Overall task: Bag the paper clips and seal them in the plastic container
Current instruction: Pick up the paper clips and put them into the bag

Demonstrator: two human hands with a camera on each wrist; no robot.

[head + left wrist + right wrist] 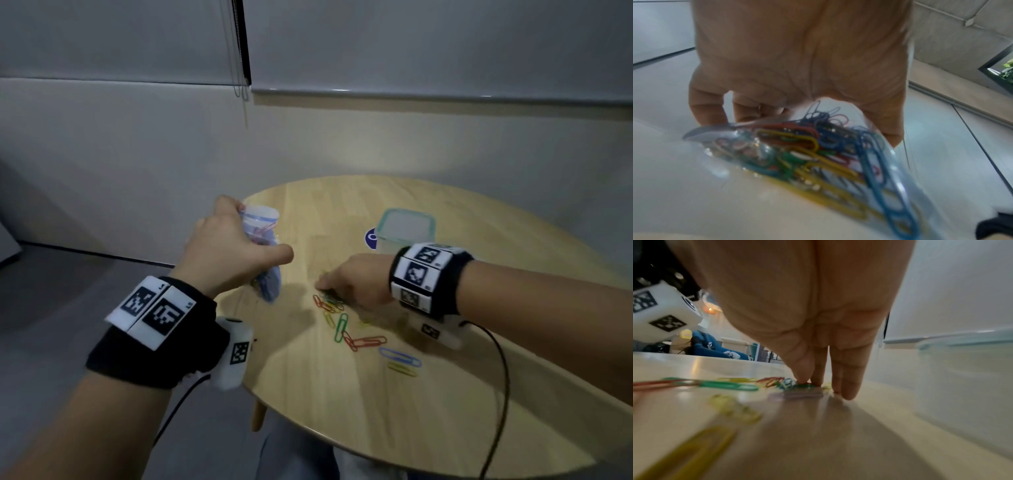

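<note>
Round wooden table, grey window blinds, blue sticker

The head view looks forward and down from above onto the table and both hands. The left wrist view looks along the palm, very close to the bag. The right wrist view sits just above the table, facing the fingertips. All views share the clips.
</note>
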